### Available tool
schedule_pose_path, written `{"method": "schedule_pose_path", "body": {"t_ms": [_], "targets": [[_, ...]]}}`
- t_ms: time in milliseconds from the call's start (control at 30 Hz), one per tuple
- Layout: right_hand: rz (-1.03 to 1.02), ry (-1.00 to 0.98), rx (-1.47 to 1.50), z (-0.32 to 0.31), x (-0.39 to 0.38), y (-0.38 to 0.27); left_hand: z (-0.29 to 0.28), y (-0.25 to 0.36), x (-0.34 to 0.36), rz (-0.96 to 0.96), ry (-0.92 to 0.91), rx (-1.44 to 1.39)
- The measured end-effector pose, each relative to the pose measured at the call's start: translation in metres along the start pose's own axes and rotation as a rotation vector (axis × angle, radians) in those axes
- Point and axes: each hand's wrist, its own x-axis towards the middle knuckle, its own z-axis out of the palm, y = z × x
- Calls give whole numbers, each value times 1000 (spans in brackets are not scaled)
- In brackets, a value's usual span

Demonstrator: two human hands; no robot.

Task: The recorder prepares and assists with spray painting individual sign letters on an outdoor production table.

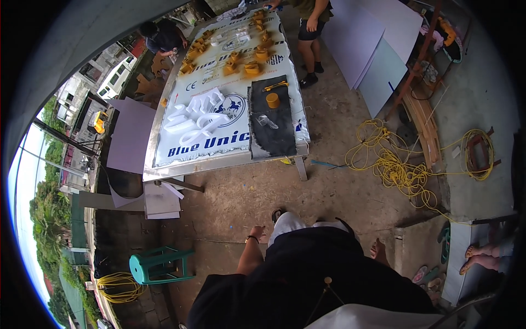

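Observation:
My left hand (pixel 256 234), with a dark band at the wrist, hangs by my left side over the concrete floor, fingers loosely apart and holding nothing. At my right side is my right hand (pixel 377 250), partly hidden by my body; its visible fingers look loose and empty. Neither hand touches the table (pixel 219 166) ahead of me. White cut-out shapes (pixel 202 102) and a looped white piece (pixel 205 130) lie on its printed white covering. To their right, a black cloth (pixel 265 138) carries a gold-brown round piece (pixel 273 100), a yellow tool (pixel 275 86) and clear crumpled plastic (pixel 267 121).
Orange-painted pieces (pixel 252 67) cover the table's far part, with one person (pixel 164 37) at its left and another (pixel 313 24) at its right. Yellow cord (pixel 402 172) tangles on the floor at right. A green stool (pixel 139 268) stands at left; boards (pixel 353 38) lean at right.

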Motion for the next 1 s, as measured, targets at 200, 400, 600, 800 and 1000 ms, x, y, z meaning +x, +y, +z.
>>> {"method": "schedule_pose_path", "body": {"t_ms": [200, 400, 600, 800, 1000], "targets": [[-136, -84, 75, 40, -17, -8, -20, 8, 9, 86, -172, 438], [-170, -248, -264, 82, -47, -12, -24, 44, -15, 75, -51, 73], [-230, -190, -357, 102, -58, -34, -53, 11, -27, 104, 30, -14], [-326, -224, -370, 121, -82, -54, -66, -71, -43, -148, 80, -181], [-329, -216, -457, 143, -101, -49, -77, -139, -22, -33, -21, 17]]}}
